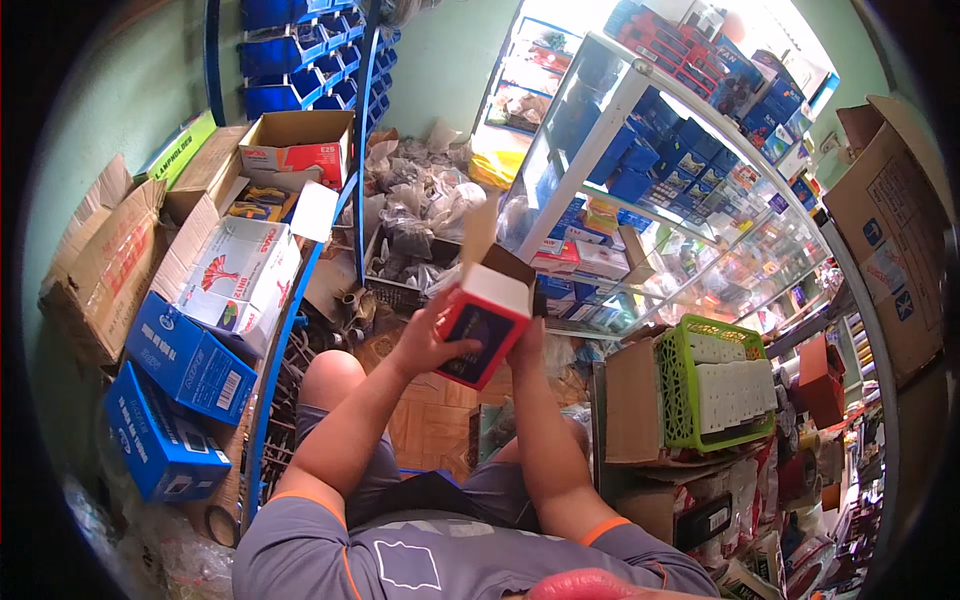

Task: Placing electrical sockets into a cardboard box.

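Note:
In front of the person, a small red cardboard box (487, 334) with a dark printed panel is tilted, its flaps raised. My left hand (431, 341) grips it from the left, thumb across the printed panel. My right hand (528, 341) is at the box's right side, its fingers partly hidden behind the box. Just above those fingers shows a small black object (540, 303), too little visible to name. What the box contains is out of sight.
On the left shelf stand blue boxes (191, 356) and a white carton (240, 270). Bagged parts (427, 195) are heaped ahead. A glass display cabinet (585, 172) rises ahead right. To the right, a green plastic basket (679, 390) holds white items.

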`<state>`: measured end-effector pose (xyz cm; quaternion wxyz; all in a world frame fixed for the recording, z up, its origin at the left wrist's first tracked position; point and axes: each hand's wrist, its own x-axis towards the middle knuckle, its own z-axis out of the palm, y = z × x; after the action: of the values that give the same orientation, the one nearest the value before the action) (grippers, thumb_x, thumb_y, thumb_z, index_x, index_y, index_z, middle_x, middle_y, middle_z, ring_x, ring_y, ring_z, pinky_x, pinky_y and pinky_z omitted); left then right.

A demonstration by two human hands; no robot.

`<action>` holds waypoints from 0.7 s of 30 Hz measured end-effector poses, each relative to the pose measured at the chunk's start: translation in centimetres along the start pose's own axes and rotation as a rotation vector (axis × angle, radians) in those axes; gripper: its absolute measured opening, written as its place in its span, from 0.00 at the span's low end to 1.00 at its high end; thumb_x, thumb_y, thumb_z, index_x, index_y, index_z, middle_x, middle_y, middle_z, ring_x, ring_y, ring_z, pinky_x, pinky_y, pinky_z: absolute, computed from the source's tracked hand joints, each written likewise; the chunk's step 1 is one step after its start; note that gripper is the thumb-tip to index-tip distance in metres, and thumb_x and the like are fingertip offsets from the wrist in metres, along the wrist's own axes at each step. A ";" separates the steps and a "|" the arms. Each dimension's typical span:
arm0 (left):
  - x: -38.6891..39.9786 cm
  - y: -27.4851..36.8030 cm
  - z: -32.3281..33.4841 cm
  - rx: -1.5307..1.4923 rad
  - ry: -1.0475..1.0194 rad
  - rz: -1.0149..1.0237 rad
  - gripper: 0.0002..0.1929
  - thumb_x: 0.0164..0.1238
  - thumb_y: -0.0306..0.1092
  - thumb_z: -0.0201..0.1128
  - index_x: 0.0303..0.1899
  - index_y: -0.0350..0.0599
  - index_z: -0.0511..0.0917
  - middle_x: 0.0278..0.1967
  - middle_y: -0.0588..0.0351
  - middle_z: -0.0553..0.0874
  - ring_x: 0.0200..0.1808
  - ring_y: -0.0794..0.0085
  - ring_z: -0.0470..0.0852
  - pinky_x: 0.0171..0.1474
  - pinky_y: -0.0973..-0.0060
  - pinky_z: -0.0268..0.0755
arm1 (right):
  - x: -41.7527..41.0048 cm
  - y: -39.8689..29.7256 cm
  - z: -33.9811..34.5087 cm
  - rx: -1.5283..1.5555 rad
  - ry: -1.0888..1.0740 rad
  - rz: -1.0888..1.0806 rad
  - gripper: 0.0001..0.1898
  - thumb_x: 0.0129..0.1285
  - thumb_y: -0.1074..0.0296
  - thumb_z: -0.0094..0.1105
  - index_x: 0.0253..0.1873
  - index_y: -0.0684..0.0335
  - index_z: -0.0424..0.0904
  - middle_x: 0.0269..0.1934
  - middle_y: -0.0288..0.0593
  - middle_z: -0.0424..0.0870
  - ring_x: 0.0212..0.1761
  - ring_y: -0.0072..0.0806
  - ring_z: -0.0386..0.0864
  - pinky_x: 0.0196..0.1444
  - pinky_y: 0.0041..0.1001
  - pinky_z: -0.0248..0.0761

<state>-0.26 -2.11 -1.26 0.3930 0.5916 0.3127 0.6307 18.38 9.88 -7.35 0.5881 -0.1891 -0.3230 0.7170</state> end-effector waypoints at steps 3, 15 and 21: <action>-0.1 0.4 -1.9 -0.240 0.094 -0.073 0.48 0.58 0.25 0.79 0.77 0.43 0.58 0.65 0.50 0.79 0.65 0.68 0.79 0.66 0.65 0.75 | 0.4 0.8 -0.6 -0.030 0.230 -0.028 0.23 0.79 0.48 0.52 0.68 0.58 0.75 0.58 0.36 0.83 0.56 0.30 0.82 0.61 0.33 0.75; 0.5 -1.4 -7.2 0.407 0.399 -0.091 0.32 0.81 0.43 0.57 0.77 0.39 0.58 0.69 0.45 0.74 0.68 0.65 0.76 0.68 0.62 0.71 | 0.9 1.2 -0.5 -0.442 0.083 -0.178 0.21 0.66 0.70 0.57 0.64 0.64 0.79 0.46 0.33 0.85 0.48 0.18 0.80 0.54 0.20 0.74; -0.3 -2.0 -6.2 0.017 0.390 -0.474 0.31 0.80 0.57 0.51 0.71 0.45 0.69 0.64 0.45 0.80 0.61 0.55 0.83 0.60 0.58 0.79 | -2.4 0.2 2.1 -0.378 0.198 -0.211 0.20 0.71 0.61 0.62 0.64 0.62 0.80 0.48 0.33 0.83 0.48 0.19 0.77 0.53 0.23 0.71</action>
<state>-6.16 -0.96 -3.79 0.4570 0.3731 0.5167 0.6204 17.46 7.00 -6.26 0.6430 -0.3304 -0.4100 0.5562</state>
